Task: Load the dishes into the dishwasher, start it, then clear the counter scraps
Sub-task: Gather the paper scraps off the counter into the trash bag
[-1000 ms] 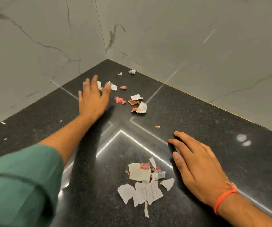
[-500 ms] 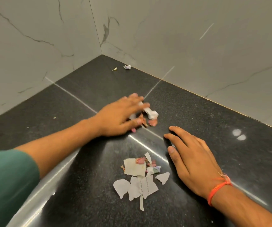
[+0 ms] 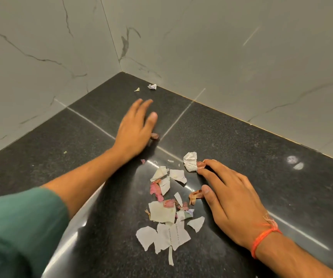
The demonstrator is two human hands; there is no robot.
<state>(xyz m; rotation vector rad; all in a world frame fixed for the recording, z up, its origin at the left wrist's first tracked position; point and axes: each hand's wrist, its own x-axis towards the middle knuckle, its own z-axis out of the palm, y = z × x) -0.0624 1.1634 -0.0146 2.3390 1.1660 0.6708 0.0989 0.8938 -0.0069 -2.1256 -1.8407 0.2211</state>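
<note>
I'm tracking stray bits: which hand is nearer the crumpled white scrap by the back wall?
Left. The left hand lies just short of the crumpled white scrap; the right hand rests much farther forward, beside the scrap pile.

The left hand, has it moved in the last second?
Yes. The left hand first swept scraps from near the wall corner toward the pile of scraps, and now reaches back out toward that corner.

A kitchen corner: a polished black granite surface [image 3: 241, 149] meets two walls of grey-veined white marble tile [image 3: 231, 57], torn paper and peel scraps [image 3: 167, 207] scattered across the stone under bright overhead light.
</note>
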